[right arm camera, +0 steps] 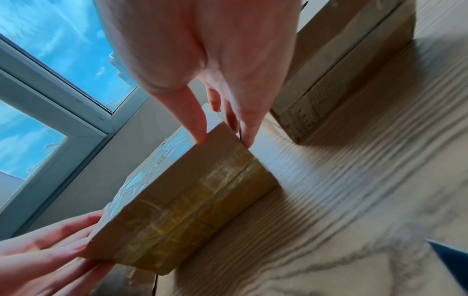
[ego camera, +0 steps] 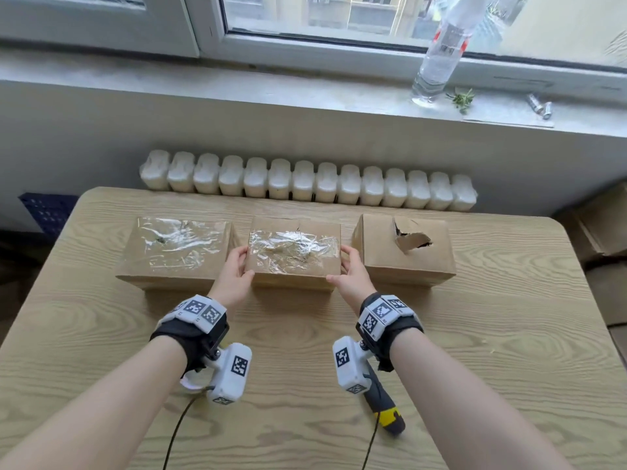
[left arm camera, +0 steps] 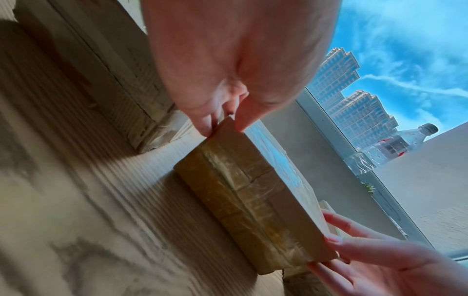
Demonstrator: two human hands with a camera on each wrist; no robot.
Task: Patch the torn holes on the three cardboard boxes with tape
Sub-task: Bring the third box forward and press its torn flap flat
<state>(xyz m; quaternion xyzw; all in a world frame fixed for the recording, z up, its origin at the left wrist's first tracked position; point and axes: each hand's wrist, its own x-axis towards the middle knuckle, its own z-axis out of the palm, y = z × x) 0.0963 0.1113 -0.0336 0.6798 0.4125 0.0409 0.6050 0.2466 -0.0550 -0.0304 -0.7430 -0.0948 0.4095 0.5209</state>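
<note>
Left hand (ego camera: 234, 273): forearm stretched forward over the desk (ego camera: 101, 334); thumb on the top edge and fingers down the left end of the middle box (ego camera: 293, 254), gripping it
Right hand (ego camera: 351, 271): mirrored pose; thumb on top, fingers against the right end of the same box, gripping it
Middle box: near the desk's far edge, centred; crinkled clear tape (ego camera: 293, 249) over its top
Left box (ego camera: 176, 251): just beside it; top taped too
Right box (ego camera: 405, 249): toward the far right corner; torn hole (ego camera: 412, 239) open, flap bent up; contents of all three unseen
</note>
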